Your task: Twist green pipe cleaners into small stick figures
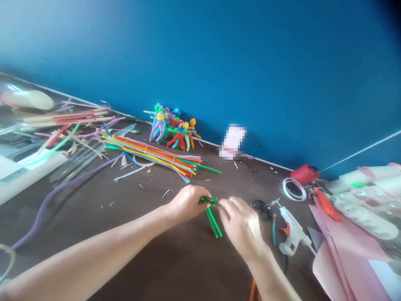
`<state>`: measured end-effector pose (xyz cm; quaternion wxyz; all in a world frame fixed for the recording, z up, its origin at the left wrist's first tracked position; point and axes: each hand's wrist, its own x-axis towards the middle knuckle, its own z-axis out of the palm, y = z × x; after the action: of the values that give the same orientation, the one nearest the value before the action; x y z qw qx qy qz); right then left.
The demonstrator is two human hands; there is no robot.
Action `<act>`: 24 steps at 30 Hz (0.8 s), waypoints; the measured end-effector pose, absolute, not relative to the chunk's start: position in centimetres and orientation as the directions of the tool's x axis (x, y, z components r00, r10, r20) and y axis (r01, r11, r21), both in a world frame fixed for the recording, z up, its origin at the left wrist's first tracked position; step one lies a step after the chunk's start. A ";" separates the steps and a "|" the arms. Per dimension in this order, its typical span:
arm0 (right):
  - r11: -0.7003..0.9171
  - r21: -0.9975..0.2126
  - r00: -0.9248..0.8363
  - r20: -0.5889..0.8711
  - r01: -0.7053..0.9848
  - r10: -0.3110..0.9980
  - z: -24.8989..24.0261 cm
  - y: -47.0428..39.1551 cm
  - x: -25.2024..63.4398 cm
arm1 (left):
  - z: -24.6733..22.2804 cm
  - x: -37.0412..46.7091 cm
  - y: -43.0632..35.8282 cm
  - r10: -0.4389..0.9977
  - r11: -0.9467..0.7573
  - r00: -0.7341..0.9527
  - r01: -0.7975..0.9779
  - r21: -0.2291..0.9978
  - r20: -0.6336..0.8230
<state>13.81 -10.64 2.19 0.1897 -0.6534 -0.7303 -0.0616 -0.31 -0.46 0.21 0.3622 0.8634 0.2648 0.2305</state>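
Observation:
Green pipe cleaners (214, 223) are bent together between my two hands, low over the dark table. My left hand (189, 203) is closed around their bunched upper part, and two straight green ends hang down beside it. Close on the right, my right hand (241, 219) pinches a green strand that runs out of the bunch. The fingertips of both hands are partly hidden. Beyond my left hand lies a bundle of many-coloured pipe cleaners (156, 155). Small figures twisted from pipe cleaners (175, 127) stand behind it near the blue wall.
A white glue gun (293, 230) lies right of my right hand, near black-handled scissors (261, 207). Farther right are a roll of tape (294, 189), a red spool (303, 174) and pink sheets (347, 242). Sticks and strips (72, 119) clutter the left. A purple pipe cleaner (46, 205) curves there.

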 end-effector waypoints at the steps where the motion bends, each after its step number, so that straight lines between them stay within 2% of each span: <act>1: 0.145 -0.177 -0.070 0.374 0.973 0.925 2.4 -10.6 13.9 | 0.2 -0.3 -0.4 0.617 -0.590 0.760 0.276 0.758 0.203; 4: 0.185 -0.337 -0.054 0.363 0.923 0.930 2.4 -10.2 14.5 | 0.1 -0.5 -0.2 0.546 -0.577 0.816 0.200 0.792 0.191; 6: 0.179 -0.519 -0.048 0.255 0.836 0.966 2.1 -9.8 15.1 | -0.1 -0.7 -0.1 0.465 -0.533 0.872 0.134 0.835 0.157; 9: 0.062 -0.769 -0.067 0.025 0.637 0.997 1.2 -9.3 16.0 | -0.3 -0.8 0.2 0.402 -0.333 0.914 0.081 0.940 0.063; 11: -0.018 -0.859 -0.054 -0.054 0.512 0.997 0.6 -9.1 16.2 | -0.2 -0.8 0.2 0.431 -0.197 0.902 0.054 0.979 0.037; 14: -0.033 -0.892 0.006 -0.034 0.452 0.999 0.0 -9.0 15.9 | -0.2 -0.5 0.2 0.544 -0.137 0.836 0.013 0.990 0.064; 18: 0.037 -0.840 0.012 0.051 0.541 0.999 -0.3 -9.1 14.9 | -0.5 -0.1 0.1 0.673 -0.112 0.739 0.086 0.990 0.012; 24: -0.043 -0.788 0.084 0.012 0.614 0.996 -0.3 -9.4 14.1 | -0.2 0.0 0.1 0.667 0.069 0.729 0.150 0.986 -0.158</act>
<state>14.15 -9.39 -0.26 0.3263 -0.6600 -0.6101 0.2929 -0.04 0.14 -0.22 0.6610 0.6537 0.3124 0.1952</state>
